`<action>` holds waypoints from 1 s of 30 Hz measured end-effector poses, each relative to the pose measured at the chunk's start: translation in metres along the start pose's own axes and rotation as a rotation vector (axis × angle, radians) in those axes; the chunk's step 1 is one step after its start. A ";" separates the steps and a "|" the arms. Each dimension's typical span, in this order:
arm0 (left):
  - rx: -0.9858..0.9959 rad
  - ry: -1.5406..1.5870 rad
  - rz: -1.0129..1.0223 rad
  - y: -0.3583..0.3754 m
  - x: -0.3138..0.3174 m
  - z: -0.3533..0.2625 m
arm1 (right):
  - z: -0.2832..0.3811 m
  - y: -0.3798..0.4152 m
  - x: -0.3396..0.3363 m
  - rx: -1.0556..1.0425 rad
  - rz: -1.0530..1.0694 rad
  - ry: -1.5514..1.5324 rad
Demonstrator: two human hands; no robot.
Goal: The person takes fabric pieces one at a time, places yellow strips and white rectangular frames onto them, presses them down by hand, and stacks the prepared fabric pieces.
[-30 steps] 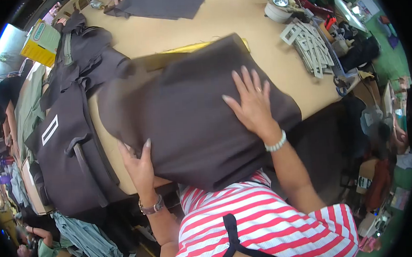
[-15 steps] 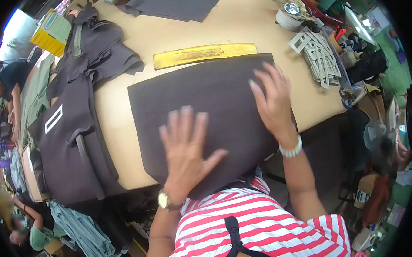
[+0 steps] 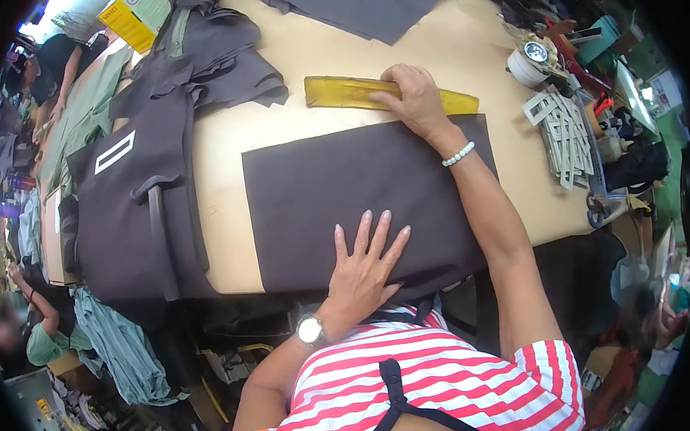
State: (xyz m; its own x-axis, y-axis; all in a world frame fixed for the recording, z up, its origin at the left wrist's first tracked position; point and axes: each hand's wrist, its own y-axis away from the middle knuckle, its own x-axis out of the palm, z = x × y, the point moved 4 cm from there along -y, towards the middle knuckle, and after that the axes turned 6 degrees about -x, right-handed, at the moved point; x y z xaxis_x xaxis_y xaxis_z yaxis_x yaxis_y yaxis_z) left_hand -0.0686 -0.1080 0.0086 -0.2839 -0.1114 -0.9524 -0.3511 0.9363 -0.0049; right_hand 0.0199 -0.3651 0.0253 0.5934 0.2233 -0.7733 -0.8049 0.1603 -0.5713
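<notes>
A dark panel of fabric [image 3: 304,186] lies flat in front of me, its near edge hanging over the table's front. My left hand [image 3: 363,265] rests on its lower part, palm down with the fingers spread. Beyond the panel's far edge, my right hand [image 3: 415,102] grips a worn yellow strip [image 3: 342,92] near its middle, thumb on the near side and fingers over the far side. The strip seems slightly tilted; its centre is hidden under the hand.
On the left, a hammer [image 3: 157,233] and a white rectangular frame [image 3: 115,152] lie on folded dark cloth [image 3: 113,251]. Several pale frames [image 3: 566,137] are piled at right, near a white roll [image 3: 526,67] and scissors [image 3: 597,212]. A yellow box [image 3: 133,22] stands far left. Other people work at left.
My right hand has moved from above the panel to the yellow strip and taken hold of it. My left hand has come down onto the fabric, nearer me. The camera view has shifted.
</notes>
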 end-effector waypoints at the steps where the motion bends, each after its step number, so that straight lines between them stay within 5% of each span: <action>1: -0.006 0.016 0.008 0.000 0.002 0.000 | 0.002 -0.008 -0.008 0.041 0.038 -0.053; 4: 0.000 0.048 0.007 0.000 0.003 0.000 | 0.023 -0.033 -0.046 -0.149 -0.261 -0.067; 9: 0.026 0.064 0.018 0.006 0.008 -0.005 | 0.089 -0.047 -0.123 -0.203 -0.233 -0.241; 12: 0.026 0.084 0.002 0.010 0.009 -0.008 | 0.109 -0.011 -0.104 -0.090 -0.033 -0.379; 15: 0.016 0.140 0.002 0.015 0.006 -0.010 | 0.104 0.033 -0.070 -0.078 -0.041 -0.149; 19: -0.001 0.247 -0.104 0.017 -0.018 -0.001 | 0.072 0.095 -0.080 0.296 -0.146 -0.078; 24: -0.311 0.051 -0.304 0.009 -0.048 0.052 | 0.054 0.159 -0.098 0.662 -0.240 -0.088; 30: -0.449 -0.001 -0.317 0.005 -0.034 0.087 | 0.058 0.177 -0.105 0.632 -0.254 -0.036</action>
State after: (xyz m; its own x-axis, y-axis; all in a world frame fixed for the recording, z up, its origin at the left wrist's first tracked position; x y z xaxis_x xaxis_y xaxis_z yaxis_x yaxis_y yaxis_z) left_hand 0.0172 -0.0702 0.0142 -0.1015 -0.3644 -0.9257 -0.7658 0.6225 -0.1611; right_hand -0.1849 -0.3046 0.0213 0.7723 0.1348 -0.6208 -0.4950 0.7403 -0.4549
